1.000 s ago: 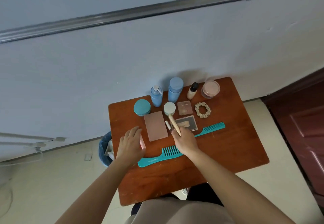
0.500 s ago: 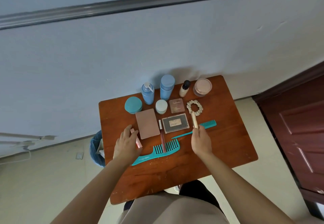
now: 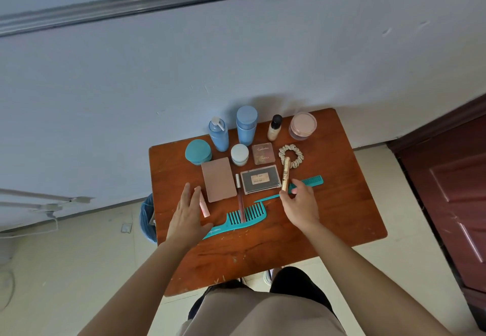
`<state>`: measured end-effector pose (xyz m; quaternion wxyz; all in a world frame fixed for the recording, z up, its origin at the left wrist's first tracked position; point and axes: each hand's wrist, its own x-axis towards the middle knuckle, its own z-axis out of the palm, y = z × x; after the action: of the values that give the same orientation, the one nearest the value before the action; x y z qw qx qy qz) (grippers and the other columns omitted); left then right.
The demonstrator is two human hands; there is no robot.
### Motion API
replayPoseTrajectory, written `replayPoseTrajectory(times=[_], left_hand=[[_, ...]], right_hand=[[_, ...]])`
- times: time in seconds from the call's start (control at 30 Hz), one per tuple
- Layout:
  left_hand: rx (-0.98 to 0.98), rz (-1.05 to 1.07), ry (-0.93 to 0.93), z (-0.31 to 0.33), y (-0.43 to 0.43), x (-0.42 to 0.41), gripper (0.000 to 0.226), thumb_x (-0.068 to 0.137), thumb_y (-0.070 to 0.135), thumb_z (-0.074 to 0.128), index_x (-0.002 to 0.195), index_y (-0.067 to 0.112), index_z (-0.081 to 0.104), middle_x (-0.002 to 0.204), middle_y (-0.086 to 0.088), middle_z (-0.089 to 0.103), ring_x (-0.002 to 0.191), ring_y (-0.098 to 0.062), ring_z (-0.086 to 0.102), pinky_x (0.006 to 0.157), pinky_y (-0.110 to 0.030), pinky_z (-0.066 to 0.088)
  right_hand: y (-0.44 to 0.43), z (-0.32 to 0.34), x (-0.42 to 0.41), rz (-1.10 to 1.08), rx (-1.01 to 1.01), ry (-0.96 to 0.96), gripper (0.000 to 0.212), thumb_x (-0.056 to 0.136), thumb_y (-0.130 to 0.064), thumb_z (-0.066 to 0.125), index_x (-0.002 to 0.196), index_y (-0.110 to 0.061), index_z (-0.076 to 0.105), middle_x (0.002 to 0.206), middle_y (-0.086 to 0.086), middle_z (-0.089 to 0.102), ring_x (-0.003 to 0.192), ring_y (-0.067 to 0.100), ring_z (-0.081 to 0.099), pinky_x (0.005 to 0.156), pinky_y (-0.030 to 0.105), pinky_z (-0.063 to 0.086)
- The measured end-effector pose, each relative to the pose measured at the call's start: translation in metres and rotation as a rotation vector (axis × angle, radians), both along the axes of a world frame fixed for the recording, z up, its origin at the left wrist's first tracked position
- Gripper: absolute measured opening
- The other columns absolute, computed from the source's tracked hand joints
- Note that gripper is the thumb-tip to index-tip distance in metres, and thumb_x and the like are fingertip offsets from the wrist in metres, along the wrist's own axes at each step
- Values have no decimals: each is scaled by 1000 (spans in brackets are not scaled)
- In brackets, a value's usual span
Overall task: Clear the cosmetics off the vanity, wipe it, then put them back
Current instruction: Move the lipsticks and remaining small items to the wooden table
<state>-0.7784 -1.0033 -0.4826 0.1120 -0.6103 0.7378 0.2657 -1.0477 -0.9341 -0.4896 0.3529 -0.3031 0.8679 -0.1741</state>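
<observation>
— Where are the hands?
— Both are over the wooden vanity (image 3: 342, 217); the left hand (image 3: 188, 214) is flat with its fingers straight and close together, holding nothing; it lies over a pink tube (image 3: 204, 207) just left of the pink palette (image 3: 219, 179), though I cannot tell whether it touches the tube; its thumb is above the handle of the wide-tooth comb (image 3: 252, 217)
— And the right?
— The right hand (image 3: 301, 205) pinches the near end of a beige tube (image 3: 286, 172) between thumb and fingertips; the tube points away from the person, with its far end over the near edge of the cream scrunchie (image 3: 299, 156); it runs just right of the clear-case palette (image 3: 260, 179) and crosses the tail comb (image 3: 309, 181)
— The other cosmetics?
— All are on the vanity; along the wall stand a blue pump bottle (image 3: 218, 135), a taller blue bottle (image 3: 246, 125), a black-capped bottle (image 3: 275, 128) and a pink jar (image 3: 302, 125); in front of them are a teal jar (image 3: 198, 152), a white-lidded jar (image 3: 239, 154) and a small square palette (image 3: 263, 153); a brown lip gloss tube (image 3: 240, 199) lies between the two larger palettes, its near end across the teeth of the wide-tooth comb
— Anything off the table?
— A blue bin (image 3: 147, 217) is on the floor beside the vanity's left edge
</observation>
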Motion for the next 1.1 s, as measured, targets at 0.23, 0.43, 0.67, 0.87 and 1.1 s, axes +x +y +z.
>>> replayPoseTrajectory(times=[0.23, 0.43, 0.67, 0.87, 1.1], left_hand=[[34, -10, -50, 16, 0, 5, 111, 74, 56, 74, 153, 31, 0, 162, 3, -13, 149, -28, 9, 110, -44, 37], [12, -75, -30, 22, -13, 13, 104, 78, 70, 60, 154, 28, 3, 162, 1, -11, 149, -31, 6, 114, -55, 24], [-52, -336, -5, 26, -15, 2, 94, 86, 63, 54, 154, 26, 1, 163, -1, -9, 150, -28, -4, 117, -53, 11], [-188, -656, 72, 67, 3, -80, 78, 92, 53, 51, 152, 23, 12, 163, -6, 1, 149, -30, 1, 119, -53, 14], [-374, -1071, 328, 143, 124, -210, 65, 97, 52, 38, 152, 20, 22, 162, -10, 8, 149, -30, 7, 118, -52, 17]], right_hand=[[4, 16, -7, 30, 41, 19, 57, 95, -45, 57, 145, -25, 39, 145, 5, 43, 130, 23, 49, 94, 34, 51], [16, 42, -2, -26, -4, 109, 56, 96, -44, 55, 145, -27, 36, 147, 5, 39, 122, 23, 56, 94, 35, 54], [80, 65, 25, -159, 12, 224, 54, 99, -47, 47, 147, -26, 32, 148, 2, 35, 121, 20, 54, 92, 33, 50], [171, 106, 26, -255, -27, 349, 54, 101, -44, 41, 149, -22, 29, 150, 2, 33, 126, 19, 49, 98, 34, 48], [332, 151, 13, -486, 26, 633, 53, 102, -46, 34, 149, -23, 33, 155, 6, 31, 135, 26, 42, 110, 41, 37]])
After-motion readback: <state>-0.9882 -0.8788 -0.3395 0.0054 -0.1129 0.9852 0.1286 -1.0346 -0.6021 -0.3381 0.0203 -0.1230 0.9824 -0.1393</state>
